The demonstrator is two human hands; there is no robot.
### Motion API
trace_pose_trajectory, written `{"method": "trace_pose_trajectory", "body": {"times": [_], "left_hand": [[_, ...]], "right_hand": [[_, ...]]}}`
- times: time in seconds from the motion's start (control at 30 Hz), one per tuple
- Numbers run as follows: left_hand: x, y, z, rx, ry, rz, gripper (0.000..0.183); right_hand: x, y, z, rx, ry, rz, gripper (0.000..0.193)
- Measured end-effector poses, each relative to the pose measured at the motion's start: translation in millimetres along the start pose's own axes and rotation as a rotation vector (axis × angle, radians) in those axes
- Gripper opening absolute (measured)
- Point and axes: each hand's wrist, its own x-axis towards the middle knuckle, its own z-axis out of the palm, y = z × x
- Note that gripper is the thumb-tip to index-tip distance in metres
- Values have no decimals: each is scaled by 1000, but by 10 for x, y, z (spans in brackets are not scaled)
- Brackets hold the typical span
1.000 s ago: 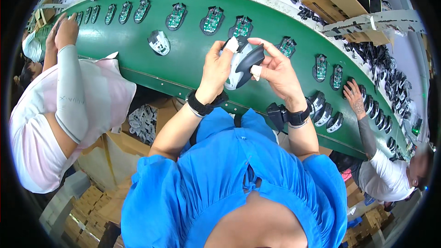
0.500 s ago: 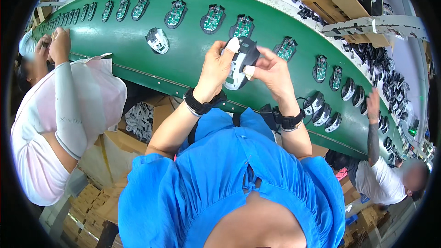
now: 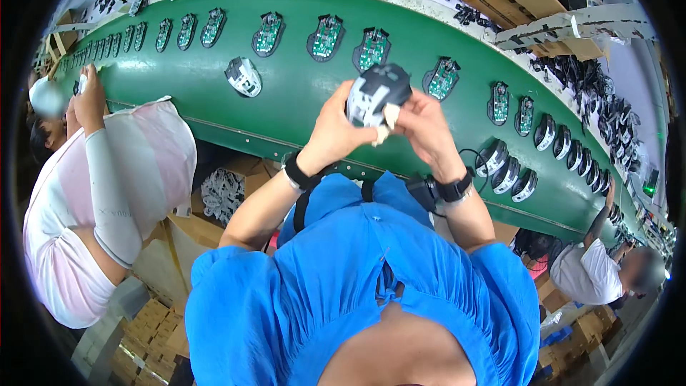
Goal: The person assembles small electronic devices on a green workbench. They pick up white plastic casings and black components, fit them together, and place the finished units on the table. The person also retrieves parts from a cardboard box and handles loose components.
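While both hands clasp grey mouse shell (image 3: pixel 376 93), left hand (image 3: pixel 336 132) steadies; right hand (image 3: pixel 421 125) presses evenly, above green conveyor belt (image 3: pixel 300 100).

A black-and-white mouse (image 3: pixel 374 93) is held above the green belt (image 3: pixel 300 93) by the left hand (image 3: pixel 337 129) and right hand (image 3: pixel 423 125), fingers closed on it. Circuit boards (image 3: pixel 326 36) are laid in a row along the belt; one assembled mouse (image 3: pixel 244 76) lies apart.
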Motion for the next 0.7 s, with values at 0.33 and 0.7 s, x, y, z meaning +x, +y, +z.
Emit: {"method": "trace_pose_trajectory", "body": {"times": [0.33, 0.7], "left_hand": [[-622, 518, -20, 87, -109, 152, 78], [-631, 613, 23, 162, -217, 273, 75]], "right_hand": [[-629, -221, 171, -33, -178, 37, 82], [-698, -77, 136, -64, -293, -32, 76]]}}
